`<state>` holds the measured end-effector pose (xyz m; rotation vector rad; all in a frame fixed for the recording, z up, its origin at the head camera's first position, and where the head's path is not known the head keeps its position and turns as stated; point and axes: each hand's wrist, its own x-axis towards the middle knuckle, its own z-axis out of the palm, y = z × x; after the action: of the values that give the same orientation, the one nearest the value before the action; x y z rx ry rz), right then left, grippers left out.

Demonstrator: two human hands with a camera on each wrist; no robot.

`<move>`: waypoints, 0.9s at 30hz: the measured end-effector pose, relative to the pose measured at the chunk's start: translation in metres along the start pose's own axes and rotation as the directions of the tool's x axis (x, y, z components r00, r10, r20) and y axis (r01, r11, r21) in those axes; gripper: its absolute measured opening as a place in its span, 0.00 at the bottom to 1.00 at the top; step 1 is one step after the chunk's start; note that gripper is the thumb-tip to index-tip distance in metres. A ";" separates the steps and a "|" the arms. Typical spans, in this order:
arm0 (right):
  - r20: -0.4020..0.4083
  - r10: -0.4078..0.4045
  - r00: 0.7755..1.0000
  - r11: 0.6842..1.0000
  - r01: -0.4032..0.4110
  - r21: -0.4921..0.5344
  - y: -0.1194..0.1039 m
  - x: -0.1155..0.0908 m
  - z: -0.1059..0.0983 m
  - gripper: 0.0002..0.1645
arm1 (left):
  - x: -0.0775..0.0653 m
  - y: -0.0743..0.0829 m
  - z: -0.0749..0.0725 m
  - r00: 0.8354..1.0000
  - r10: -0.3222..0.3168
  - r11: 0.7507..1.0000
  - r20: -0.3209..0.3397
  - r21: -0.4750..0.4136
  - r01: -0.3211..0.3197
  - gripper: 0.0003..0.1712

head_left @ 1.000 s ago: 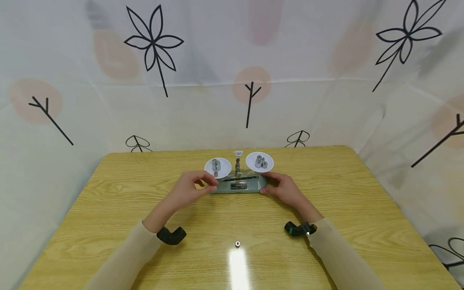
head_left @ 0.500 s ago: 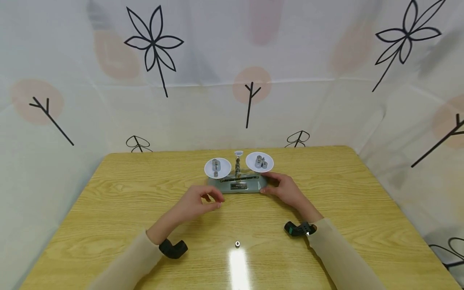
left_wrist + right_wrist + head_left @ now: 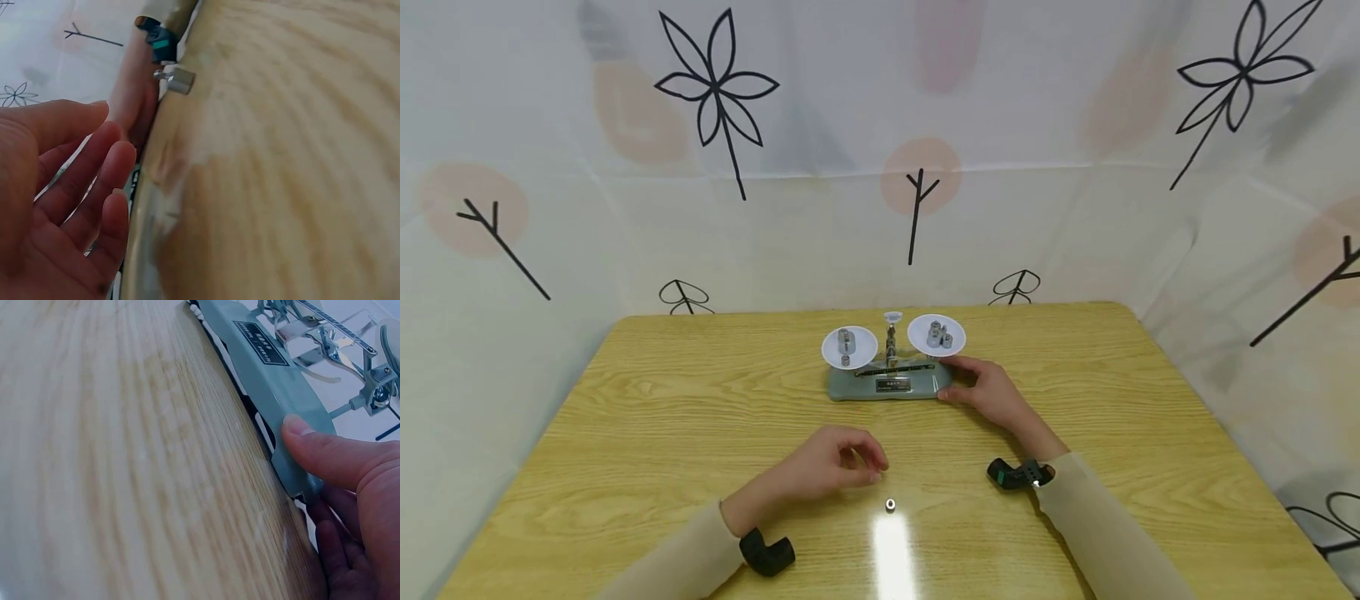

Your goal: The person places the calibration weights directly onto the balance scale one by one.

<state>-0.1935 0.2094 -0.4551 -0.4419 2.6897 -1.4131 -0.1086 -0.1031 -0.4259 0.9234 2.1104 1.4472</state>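
A grey-green balance scale (image 3: 859, 388) stands toward the table's back, metal weights on both white pans. My right hand (image 3: 988, 393) grips the right end of its base; in the right wrist view the thumb (image 3: 312, 440) lies on the front face and the fingers go round the end. Nearer the front lies a small knobbed metal weight (image 3: 180, 80). My left hand (image 3: 835, 462), holding nothing, hovers just behind and to the left of that weight, its fingers loosely curved and thumb apart from them in the left wrist view.
The left pan (image 3: 867, 350) bears several weights, as does the right pan (image 3: 917, 337). Between them rises the scale's central post (image 3: 891, 343). A patterned cloth (image 3: 820, 250) hangs behind the wooden table (image 3: 700, 392). Light glares off the tabletop in front of the loose weight.
My left hand has moved from beside the scale's left pan toward the front and right, near the loose weight. The right hand stays on the base; the weights have not moved.
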 end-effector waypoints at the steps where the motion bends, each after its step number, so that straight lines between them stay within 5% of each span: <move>1: 0.000 0.000 1.000 1.000 0.000 0.000 0.000 0.000 0.000 0.36 | 0.000 -0.001 0.002 1.000 -0.006 1.000 0.012 -0.009 0.006 0.06; 15: -0.005 -0.009 1.000 1.000 0.009 0.003 0.002 0.000 0.001 0.35 | 0.002 -0.004 0.017 0.993 0.020 1.000 0.115 0.002 -0.020 0.06; 27: -0.005 -0.011 1.000 1.000 0.011 -0.006 0.001 -0.001 0.000 0.36 | 0.003 -0.004 0.020 0.985 0.104 0.992 0.139 0.052 -0.112 0.04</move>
<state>-0.1932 0.2102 -0.4563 -0.4549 2.7006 -1.4109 -0.0987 -0.0891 -0.4367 1.1424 2.0414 1.3380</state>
